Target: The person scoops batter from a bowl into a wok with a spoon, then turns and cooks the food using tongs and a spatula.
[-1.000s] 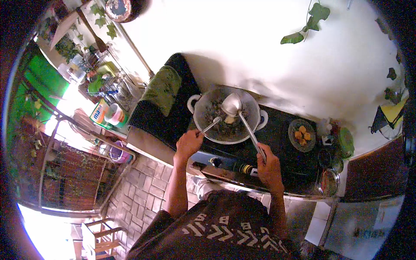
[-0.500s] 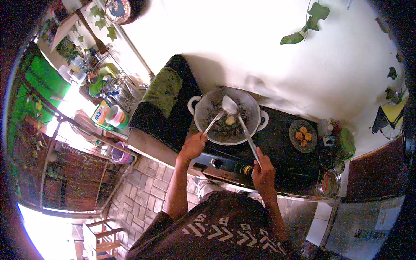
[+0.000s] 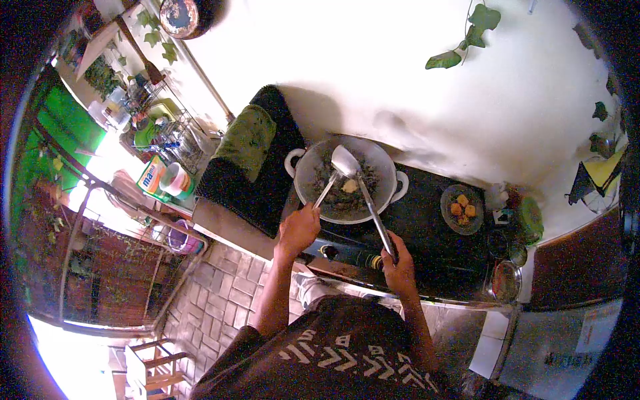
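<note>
Holding ladle [image 3: 345,161] in closed right hand [image 3: 400,269], thin utensil [image 3: 325,191] in closed left hand [image 3: 299,230]; over pan [image 3: 382,168], close to pale lump [image 3: 350,187].

Room between pan [image 3: 383,175] and plate [image 3: 462,231]; right handle [image 3: 401,187] juts in.

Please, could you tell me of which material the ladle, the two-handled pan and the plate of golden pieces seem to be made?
The ladle: smooth metal, possibly steel, by its bright silvery shine. The pan: duller metal, perhaps aluminium, by its matt grey wall. The plate: glass or clear plastic, as darkness seems to show through.
</note>
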`<state>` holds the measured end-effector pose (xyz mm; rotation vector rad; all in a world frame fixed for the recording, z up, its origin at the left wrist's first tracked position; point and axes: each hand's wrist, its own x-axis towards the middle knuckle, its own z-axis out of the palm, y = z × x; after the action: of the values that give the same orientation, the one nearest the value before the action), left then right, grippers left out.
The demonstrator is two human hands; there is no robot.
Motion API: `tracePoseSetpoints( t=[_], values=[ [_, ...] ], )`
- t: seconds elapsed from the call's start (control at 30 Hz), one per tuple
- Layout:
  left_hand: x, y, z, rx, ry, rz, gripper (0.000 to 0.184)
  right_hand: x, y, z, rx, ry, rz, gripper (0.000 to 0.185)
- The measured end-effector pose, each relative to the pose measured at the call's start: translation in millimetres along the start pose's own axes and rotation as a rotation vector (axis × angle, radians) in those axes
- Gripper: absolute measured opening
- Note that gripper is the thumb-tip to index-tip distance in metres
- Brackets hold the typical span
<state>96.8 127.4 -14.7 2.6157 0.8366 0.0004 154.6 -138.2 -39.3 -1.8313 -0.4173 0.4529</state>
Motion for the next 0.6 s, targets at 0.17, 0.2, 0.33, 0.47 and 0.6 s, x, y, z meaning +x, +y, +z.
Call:
tracePoseSetpoints(
  t=[0.17,0.2,0.33,0.47,0.6],
  values=[
    [-0.9,1.0,4.8,-0.008,-0.005,-0.001,0.038,-1.0,-4.0,-4.4,-0.069,0.015,-0.048,0.042],
    [-0.1,0.9,6.4,0.001,-0.015,0.007,0.038,-1.9,-7.1,-4.1,-0.100,0.005,-0.013,0.040],
    [-4.3,3.7,7.5,0.026,-0.001,0.038,0.039,0.6,6.6,2.4,-0.192,-0.003,-0.039,0.038],
    [-6.1,10.9,5.7,0.105,-0.022,0.025,0.041,2.0,16.9,4.8,-0.222,-0.020,0.037,0.038],
    [-3.1,3.1,13.2,0.159,-0.056,0.089,0.041,-3.3,20.8,8.2,-0.202,-0.055,-0.100,0.042]
  ],
)
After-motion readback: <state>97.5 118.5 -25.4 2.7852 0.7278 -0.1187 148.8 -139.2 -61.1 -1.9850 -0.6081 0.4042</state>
